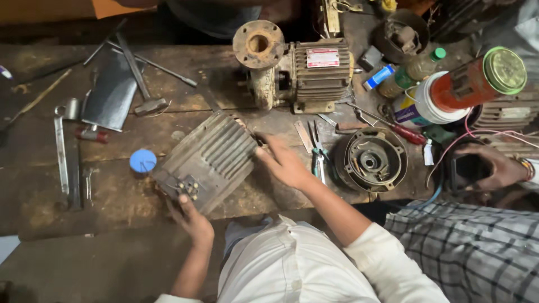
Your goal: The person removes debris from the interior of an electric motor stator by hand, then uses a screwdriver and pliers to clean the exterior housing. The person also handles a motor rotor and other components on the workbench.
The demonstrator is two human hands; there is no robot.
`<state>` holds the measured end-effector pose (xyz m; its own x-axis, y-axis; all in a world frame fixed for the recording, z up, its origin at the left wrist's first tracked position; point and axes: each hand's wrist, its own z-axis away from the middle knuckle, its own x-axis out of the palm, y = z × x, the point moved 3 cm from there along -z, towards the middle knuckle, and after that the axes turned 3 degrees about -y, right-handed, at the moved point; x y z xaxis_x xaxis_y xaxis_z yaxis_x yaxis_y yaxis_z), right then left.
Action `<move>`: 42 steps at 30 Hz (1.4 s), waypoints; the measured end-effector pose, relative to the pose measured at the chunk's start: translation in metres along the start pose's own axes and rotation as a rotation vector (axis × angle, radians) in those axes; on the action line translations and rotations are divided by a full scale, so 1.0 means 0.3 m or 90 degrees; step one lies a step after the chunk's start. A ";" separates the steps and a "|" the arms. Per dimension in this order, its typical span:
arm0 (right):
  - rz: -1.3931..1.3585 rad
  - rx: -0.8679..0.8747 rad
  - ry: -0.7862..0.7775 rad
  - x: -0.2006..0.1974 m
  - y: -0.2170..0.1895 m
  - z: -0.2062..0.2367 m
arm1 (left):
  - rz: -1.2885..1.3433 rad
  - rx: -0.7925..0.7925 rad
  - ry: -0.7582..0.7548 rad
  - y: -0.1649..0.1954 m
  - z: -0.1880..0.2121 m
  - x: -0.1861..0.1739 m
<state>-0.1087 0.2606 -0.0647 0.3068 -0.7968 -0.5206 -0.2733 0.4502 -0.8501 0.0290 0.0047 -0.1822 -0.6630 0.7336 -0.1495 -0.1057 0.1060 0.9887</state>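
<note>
I see a ribbed grey motor housing point(210, 160) lying on its side, skewed diagonally across the wooden workbench, between my two hands. Its cooling fins run lengthwise along the top face; the metal looks dull and grimy. At its near-left end sits a small terminal block point(184, 188) with brass studs, exposed. The far-right end points toward the bench middle.

The person wears a cream-white, loosely creased cloth shirt with long sleeves pushed up to the elbows, leaving both forearms bare. The left hand point(190, 217) and right hand point(285, 164) are bare, without gloves, rings or watch.
</note>
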 end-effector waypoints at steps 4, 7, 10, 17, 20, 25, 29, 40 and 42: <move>0.068 0.030 0.104 -0.232 -0.018 0.188 | -0.049 0.001 -0.021 0.027 -0.041 -0.007; 0.143 0.155 0.244 -0.426 0.027 0.362 | -0.021 -0.039 -0.023 0.020 -0.078 -0.028; 0.221 0.191 0.386 -0.580 0.098 0.493 | -0.010 -0.043 -0.041 0.018 -0.124 -0.051; 0.208 0.190 0.483 -0.766 0.450 0.582 | 0.045 -0.062 -0.016 -0.010 -0.147 -0.054; 0.176 0.207 0.479 -0.802 0.607 0.595 | -0.012 -0.083 0.030 -0.018 -0.082 -0.037; 0.474 0.229 0.376 -0.887 0.705 0.591 | -0.032 -0.115 0.008 0.004 0.154 0.073; 0.681 0.178 0.271 -0.876 0.663 0.568 | -0.074 0.032 -0.110 0.072 0.272 0.158; 0.612 0.246 0.269 -0.884 0.639 0.624 | 0.144 0.009 -0.180 0.149 0.217 0.129; 0.506 0.221 0.306 -0.901 0.635 0.668 | 0.140 -0.037 -0.187 0.137 0.198 0.113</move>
<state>-0.0610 0.6426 -0.1020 -0.2732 -0.2562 -0.9272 0.0661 0.9566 -0.2838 0.0463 0.0737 -0.1461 -0.4349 0.8966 0.0830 -0.0317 -0.1074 0.9937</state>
